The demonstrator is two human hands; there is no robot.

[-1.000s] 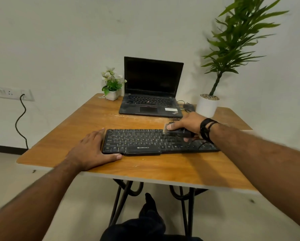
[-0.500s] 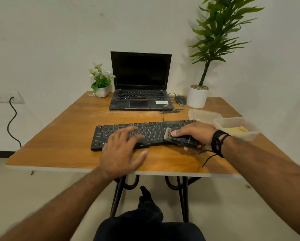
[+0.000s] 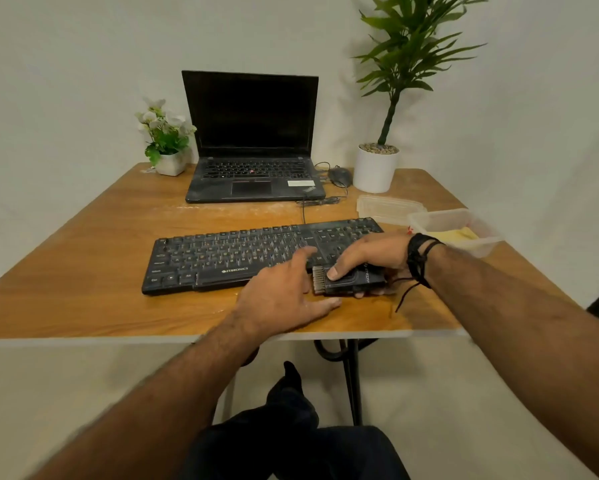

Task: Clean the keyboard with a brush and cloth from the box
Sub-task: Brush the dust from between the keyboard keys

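The keyboard lies flat on the wooden bench, its long axis running left to right and slightly skewed, so that its right end sits farther from the person than its left. White lettering on its front lip reads "ZEBRONICS". A thin cable leaves its back edge toward the laptop, which stands open with a dark screen at the far side of the bench; a small white label sits on the laptop's palm rest, too small to read.

The brush is a dark, flat block held at the keyboard's front right corner. Its long axis also runs left to right, with the pale bristles pointing left toward the left hand and the body reaching back under the right palm. Faint markings on its top cannot be read.

The right hand grips the brush from above, thumb pressed on its top near the bristles and the fingers curled beneath it. A dark cord band circles that wrist, with a loose end trailing to the bench.

The left hand lies just left of the bristles, its fingers spread and relaxed, holding nothing, reaching over the keyboard's front edge; whether it touches the keys cannot be told.

To the right, beyond the right wrist, stands a clear plastic box with a yellow cloth inside, its lid lying just behind it. A mouse sits beside a tall potted plant, and a small flowering plant stands left of the laptop.
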